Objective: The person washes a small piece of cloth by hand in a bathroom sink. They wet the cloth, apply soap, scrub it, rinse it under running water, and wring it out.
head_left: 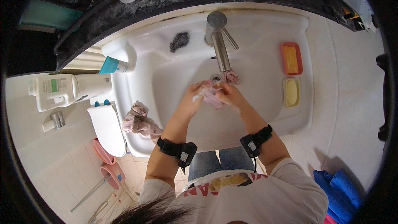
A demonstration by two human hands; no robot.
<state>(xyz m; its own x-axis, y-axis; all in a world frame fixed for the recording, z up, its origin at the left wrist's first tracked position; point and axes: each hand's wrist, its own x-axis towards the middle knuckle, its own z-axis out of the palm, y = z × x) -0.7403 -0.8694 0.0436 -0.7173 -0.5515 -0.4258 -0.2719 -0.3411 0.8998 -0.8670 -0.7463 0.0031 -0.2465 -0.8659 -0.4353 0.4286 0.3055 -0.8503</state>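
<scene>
Over the white sink basin [174, 79], both my hands are closed on a small pink cloth [212, 98] with white suds on it. My left hand [196, 95] grips its left side, and my right hand [229, 95] pinches the right side. Directly behind them, a second pink cloth piece [231, 77] lies by the drain [215, 78], under the spout of the metal faucet [220, 49]. Whether the two pieces are joined is hidden by my fingers. No running water can be made out.
A crumpled pink garment [139, 120] lies over the sink's left rim. On the right ledge sit a red soap dish [284, 58] and a pale yellow one [286, 93], each with a bar. Behind are a dark scrubber [179, 42] and a blue-white tube [112, 65]; a white jug [54, 93] stands left.
</scene>
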